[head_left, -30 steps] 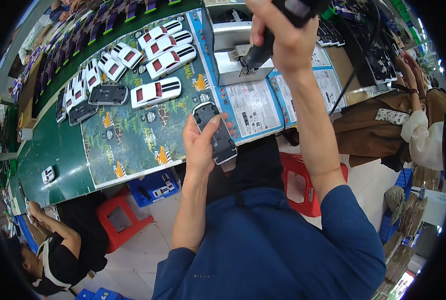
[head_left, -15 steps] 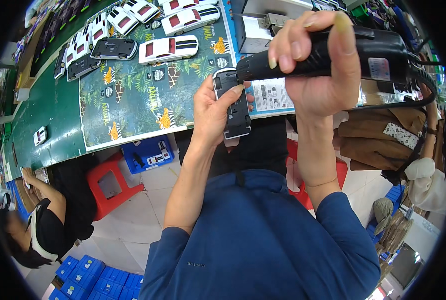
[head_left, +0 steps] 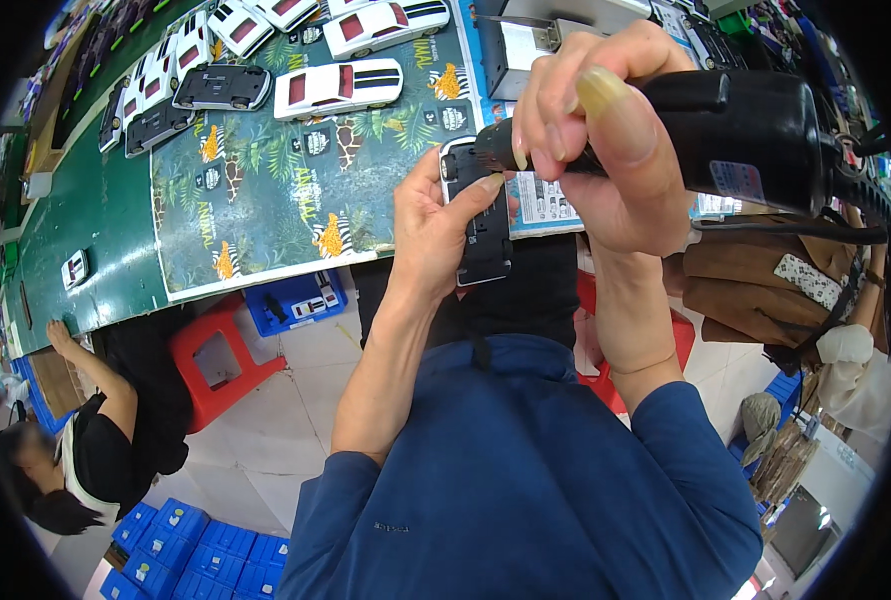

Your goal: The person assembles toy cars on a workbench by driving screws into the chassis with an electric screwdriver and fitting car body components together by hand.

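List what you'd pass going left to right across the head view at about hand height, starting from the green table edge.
green table → jungle-print mat → left hand → dark toy car chassis → right hand → black electric screwdriver

bright, even indoor light from overhead; shadows soft and faint. mild sheen on the black power tool point(head_left: 756, 130) held close to the lens, its near end slightly soft. centre sharp. strong fisheye bend toward the rim, green table point(head_left: 96, 230) edge curved, black vignette at the corners.
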A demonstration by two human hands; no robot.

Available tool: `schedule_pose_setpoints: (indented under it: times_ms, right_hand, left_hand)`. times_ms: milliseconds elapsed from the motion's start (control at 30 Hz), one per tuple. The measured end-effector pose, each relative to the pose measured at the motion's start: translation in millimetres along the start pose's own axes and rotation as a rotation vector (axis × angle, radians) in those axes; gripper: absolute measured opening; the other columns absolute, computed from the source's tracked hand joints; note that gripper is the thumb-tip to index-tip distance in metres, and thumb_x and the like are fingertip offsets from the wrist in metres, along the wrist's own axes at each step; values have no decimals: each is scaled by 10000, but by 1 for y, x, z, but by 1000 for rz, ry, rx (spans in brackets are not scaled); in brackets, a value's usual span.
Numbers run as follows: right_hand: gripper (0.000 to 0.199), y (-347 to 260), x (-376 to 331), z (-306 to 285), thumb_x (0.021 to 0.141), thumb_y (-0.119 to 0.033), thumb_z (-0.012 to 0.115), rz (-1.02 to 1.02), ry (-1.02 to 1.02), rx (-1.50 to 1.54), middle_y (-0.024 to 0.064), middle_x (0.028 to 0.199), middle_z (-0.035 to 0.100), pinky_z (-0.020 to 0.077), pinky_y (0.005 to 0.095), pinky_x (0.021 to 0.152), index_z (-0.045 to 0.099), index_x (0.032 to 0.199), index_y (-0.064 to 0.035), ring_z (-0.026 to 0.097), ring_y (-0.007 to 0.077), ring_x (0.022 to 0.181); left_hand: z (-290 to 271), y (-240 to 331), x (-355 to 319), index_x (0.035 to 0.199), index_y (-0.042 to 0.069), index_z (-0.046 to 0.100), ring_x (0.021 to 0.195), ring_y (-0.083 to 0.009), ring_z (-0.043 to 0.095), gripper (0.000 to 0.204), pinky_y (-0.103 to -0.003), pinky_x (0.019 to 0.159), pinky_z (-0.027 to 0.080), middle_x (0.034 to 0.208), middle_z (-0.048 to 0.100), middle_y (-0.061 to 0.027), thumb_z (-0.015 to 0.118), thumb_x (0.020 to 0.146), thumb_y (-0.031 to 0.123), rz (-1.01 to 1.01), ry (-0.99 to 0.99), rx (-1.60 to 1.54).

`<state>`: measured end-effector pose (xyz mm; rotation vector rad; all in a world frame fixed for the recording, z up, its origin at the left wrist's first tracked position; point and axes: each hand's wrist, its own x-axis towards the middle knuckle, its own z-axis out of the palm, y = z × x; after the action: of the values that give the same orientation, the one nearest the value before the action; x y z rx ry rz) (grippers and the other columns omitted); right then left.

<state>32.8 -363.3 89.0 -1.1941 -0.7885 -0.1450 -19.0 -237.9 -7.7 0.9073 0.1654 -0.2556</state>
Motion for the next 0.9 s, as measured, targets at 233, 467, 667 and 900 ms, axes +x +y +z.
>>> schedule_pose_setpoints:
  times_ms: [233,467,667,900]
  right_hand:
    - [175,2,-1,-2,966,-196,529,-3,-51,-2,56,702,494,449,298,569,480,910,-38,473,123,566]
    - [213,-4,-8,-7,964,-241,522,-73,-3,37,57,712,496,455,302,576,492,943,-31,481,133,571]
    - [273,-12,31,-37,981,-296,505,-548,116,563,45,636,507,467,304,491,521,878,-43,505,156,486]
    - [107,-29,32,-65,919,-90,633,-249,481,-151,47,578,525,446,267,454,577,854,-27,495,134,434]
  left_hand:
    - [1,1,-1,1068,-13,576,696,-133,670,234,-250,587,564,906,690,-106,674,858,20,18,23,11]
    - [3,0,-1,1058,-6,589,683,-136,669,211,-256,586,565,894,689,-99,667,863,9,12,-11,48]
    - [-11,8,10,1158,22,561,952,-234,683,259,-468,824,593,1080,667,-160,598,906,70,-87,68,-422]
    - [-12,6,0,1360,7,383,1192,-420,556,634,-596,941,530,1350,491,-230,551,766,-139,-16,-73,-146]
